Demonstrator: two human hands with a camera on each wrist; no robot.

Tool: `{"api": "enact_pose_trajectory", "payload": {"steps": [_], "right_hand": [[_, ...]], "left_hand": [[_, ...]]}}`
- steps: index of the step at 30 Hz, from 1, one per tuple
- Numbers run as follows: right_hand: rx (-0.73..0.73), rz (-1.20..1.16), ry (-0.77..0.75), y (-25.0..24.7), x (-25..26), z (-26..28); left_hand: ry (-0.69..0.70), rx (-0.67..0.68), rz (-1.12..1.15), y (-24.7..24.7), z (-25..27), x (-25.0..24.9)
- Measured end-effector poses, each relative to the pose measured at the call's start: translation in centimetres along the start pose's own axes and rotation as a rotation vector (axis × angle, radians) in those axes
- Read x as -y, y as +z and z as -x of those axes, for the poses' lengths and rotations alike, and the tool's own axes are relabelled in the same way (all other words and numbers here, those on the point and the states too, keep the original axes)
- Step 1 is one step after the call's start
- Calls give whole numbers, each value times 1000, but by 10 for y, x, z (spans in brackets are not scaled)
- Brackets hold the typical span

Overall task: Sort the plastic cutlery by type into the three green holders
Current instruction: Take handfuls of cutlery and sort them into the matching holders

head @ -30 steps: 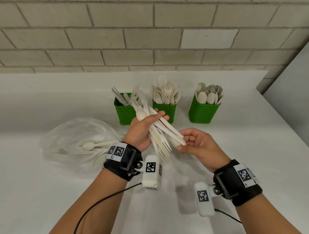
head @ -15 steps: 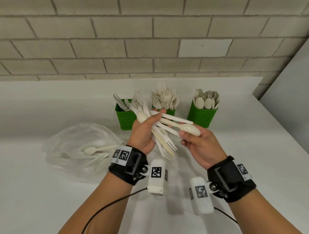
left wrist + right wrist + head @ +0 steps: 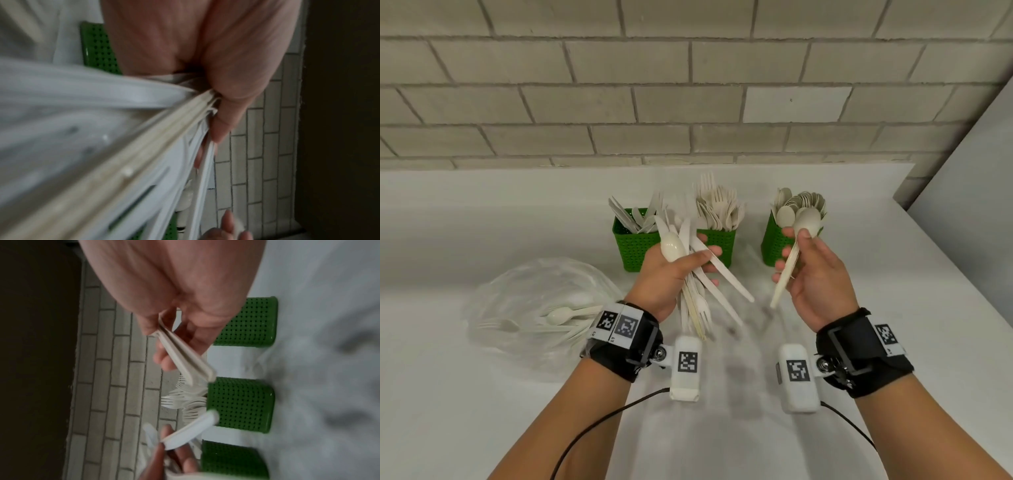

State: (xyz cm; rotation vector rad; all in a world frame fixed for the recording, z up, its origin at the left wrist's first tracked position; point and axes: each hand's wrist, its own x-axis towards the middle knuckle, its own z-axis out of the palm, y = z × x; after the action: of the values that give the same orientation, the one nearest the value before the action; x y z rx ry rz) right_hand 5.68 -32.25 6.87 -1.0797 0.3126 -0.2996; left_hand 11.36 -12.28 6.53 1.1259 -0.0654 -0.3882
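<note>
Cutlery is split between both hands right now, above a white table (image 3: 893,342). A mixed bundle (image 3: 697,274) of knives, forks and a spoon is gripped in the left hand (image 3: 667,274), fingers and thumb curled round the middle, so the pieces fan out toward 12 and 5 o'clock. In the left wrist view the bundle (image 3: 102,146) fills most of the picture, kinda blurry, with the left hand (image 3: 205,56) wrapped round it.

One spoon (image 3: 796,253) is pinched in the right hand (image 3: 815,277), thumb on the neck just under the bowl, fingers curled behind the handle. It's held nearly upright, bowl at 12, handle end down toward 7. Its bowl sits in front of the spoon holder (image 3: 774,246), whether they touch can't be told. From the right wrist, the spoon (image 3: 185,360) is seen edge-on between the fingers of the right hand (image 3: 174,288).

Three green holders are lined up at 12 o'clock, by the brick wall (image 3: 688,85): a knife holder (image 3: 633,246) on the left, a fork holder (image 3: 720,240) in the middle, the spoon one on the right, all pretty full. Same three are seen in the right wrist view, stacked sideways.

At 9 o'clock of the left hand, a clear bag (image 3: 541,308) is lying on the table with more cutlery inside.
</note>
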Motion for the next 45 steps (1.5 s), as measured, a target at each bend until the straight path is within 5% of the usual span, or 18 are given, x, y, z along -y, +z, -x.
{"api": "enact_pose_trajectory", "payload": {"steps": [7,14,21,29,34,39,45], "right_hand": [[1,297,-8,16,-10,12],[273,375,-36,39,-21,23],[-54,281,-56,34,-22,4],[185,447,-138,51,-9,2],[-37,389,-169,43,-12,-13],[-29,342,-180,45,-13,-11],[-183,110,-172,51,1,-11]], "left_hand": [[41,11,-170,4,-1,4],[98,136,-276,8,2,10],[-38,121,-257,-2,4,8],[-86,217,-355,3,7,7],[-68,131,-176,-5,9,8],[-47,76,-132,-2,8,9],[-19,-3,-114,-5,5,10]]}}
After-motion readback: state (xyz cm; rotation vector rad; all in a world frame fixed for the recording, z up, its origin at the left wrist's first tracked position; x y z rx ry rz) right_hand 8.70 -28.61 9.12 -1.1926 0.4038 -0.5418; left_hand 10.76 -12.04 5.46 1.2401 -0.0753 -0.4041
